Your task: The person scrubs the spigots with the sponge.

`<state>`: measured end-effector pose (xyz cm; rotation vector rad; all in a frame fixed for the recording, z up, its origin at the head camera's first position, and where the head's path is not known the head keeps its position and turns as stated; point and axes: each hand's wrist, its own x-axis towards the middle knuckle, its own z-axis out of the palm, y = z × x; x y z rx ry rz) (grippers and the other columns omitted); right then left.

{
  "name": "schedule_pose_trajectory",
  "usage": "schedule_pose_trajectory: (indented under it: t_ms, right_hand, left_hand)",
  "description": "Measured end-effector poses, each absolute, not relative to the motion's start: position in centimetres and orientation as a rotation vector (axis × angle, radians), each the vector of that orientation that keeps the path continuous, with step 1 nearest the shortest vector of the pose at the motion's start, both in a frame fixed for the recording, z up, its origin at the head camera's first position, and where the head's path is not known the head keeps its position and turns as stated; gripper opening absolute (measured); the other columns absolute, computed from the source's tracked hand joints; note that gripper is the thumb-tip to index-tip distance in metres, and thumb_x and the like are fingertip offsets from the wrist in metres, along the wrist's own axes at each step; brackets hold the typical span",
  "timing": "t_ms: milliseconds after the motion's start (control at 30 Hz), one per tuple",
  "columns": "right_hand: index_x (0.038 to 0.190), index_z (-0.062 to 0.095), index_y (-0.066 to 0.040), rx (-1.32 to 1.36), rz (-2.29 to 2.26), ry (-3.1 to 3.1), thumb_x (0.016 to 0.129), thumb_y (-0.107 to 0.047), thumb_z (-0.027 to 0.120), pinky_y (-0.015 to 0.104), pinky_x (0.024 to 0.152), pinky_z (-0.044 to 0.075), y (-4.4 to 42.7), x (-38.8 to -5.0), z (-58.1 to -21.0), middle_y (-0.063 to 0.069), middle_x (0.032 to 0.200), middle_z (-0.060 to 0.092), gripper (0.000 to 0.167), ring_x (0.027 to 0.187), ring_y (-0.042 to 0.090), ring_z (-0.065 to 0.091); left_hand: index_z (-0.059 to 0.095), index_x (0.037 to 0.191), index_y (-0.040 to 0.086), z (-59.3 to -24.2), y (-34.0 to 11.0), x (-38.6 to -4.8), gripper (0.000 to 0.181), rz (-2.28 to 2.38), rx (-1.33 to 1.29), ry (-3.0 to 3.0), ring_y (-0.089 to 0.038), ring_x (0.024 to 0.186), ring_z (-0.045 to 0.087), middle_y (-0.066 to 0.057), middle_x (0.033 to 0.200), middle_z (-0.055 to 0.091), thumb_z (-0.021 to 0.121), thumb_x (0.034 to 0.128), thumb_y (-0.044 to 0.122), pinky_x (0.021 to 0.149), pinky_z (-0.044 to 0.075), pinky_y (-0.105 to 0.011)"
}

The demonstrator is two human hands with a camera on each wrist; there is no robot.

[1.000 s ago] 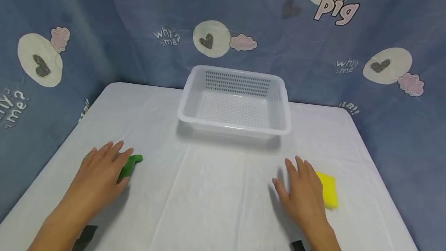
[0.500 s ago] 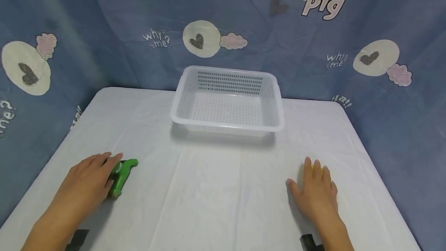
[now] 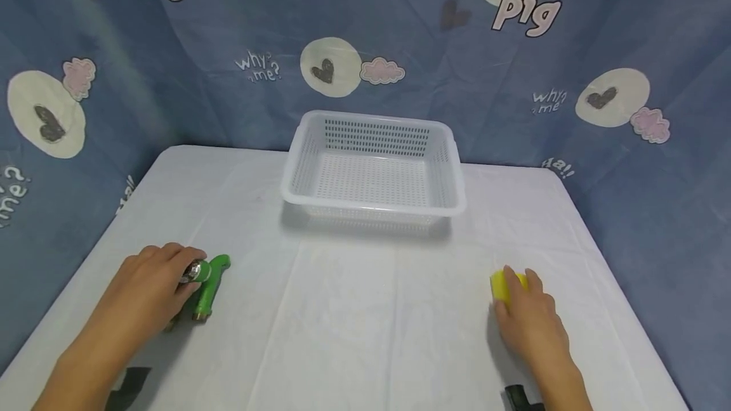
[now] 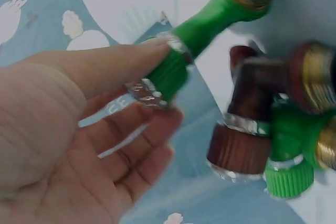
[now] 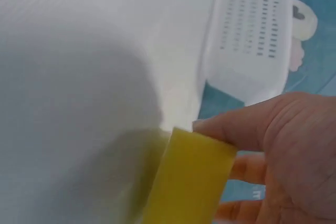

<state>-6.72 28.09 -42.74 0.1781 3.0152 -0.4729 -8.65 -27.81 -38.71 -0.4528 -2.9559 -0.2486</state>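
Observation:
The left hand (image 3: 143,290) pinches a green fitting with a silvery ring (image 3: 197,271) at the table's left. In the left wrist view its thumb and fingers hold the green fitting (image 4: 176,69) by its ribbed end. Just right of it, another green fitting (image 3: 211,287) lies on the table. A dark brown fitting (image 4: 247,124) and more green pieces (image 4: 289,177) also show there. On the right side the right hand (image 3: 533,322) grips a yellow block (image 3: 500,287). In the right wrist view the thumb presses on one edge of the yellow block (image 5: 191,177).
A white perforated basket (image 3: 374,205) stands at the back middle of the white-covered table (image 3: 342,309). Behind it hangs a blue printed cloth (image 3: 240,18). Dark objects (image 3: 130,385) (image 3: 518,396) show near both forearms.
The left fingers have closed on a green fitting and lifted it a little beside the other. The right hand moved right, then took hold of the yellow block, which now shows left of the fingers.

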Motion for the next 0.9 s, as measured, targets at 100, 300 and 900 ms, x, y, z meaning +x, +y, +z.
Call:
schedule_pose_trajectory:
  t_ms: [100,300,900]
  right_hand:
    - [0.159,0.034,0.001,0.066,-0.631,3.073,0.102,-0.022,0.064,0.073,0.097,0.045,27.5,-6.9,-42.3,0.034,0.157,0.028,0.069,0.129,0.060,0.045]
    - [0.162,0.032,-0.004,-0.305,-0.985,3.152,0.098,-0.020,0.074,0.066,0.108,0.042,25.3,-8.0,-40.7,0.023,0.161,0.033,0.078,0.137,0.043,0.045]
    - [0.141,0.062,-0.014,-1.521,-1.299,2.868,0.101,-0.032,0.072,0.038,0.107,0.051,15.6,-8.6,-35.9,0.013,0.155,0.047,0.046,0.135,0.031,0.050]
  left_hand:
    - [0.065,0.128,0.001,-37.9,-26.8,-8.8,0.051,-0.454,-0.401,-2.994,-0.041,0.100,0.064,-0.021,0.118,0.065,0.088,0.0834,0.010,0.080,0.053,-0.059]
    - [0.062,0.135,0.015,-36.1,-22.6,-9.4,0.046,-0.878,-0.368,-2.985,-0.026,0.098,0.067,-0.005,0.113,0.069,0.081,0.0940,0.021,0.075,0.056,-0.045]
    - [0.064,0.131,0.027,-37.4,-13.2,-10.9,0.040,-1.523,-0.686,-2.664,-0.010,0.102,0.066,0.012,0.110,0.070,0.081,0.0946,0.023,0.094,0.057,-0.043]
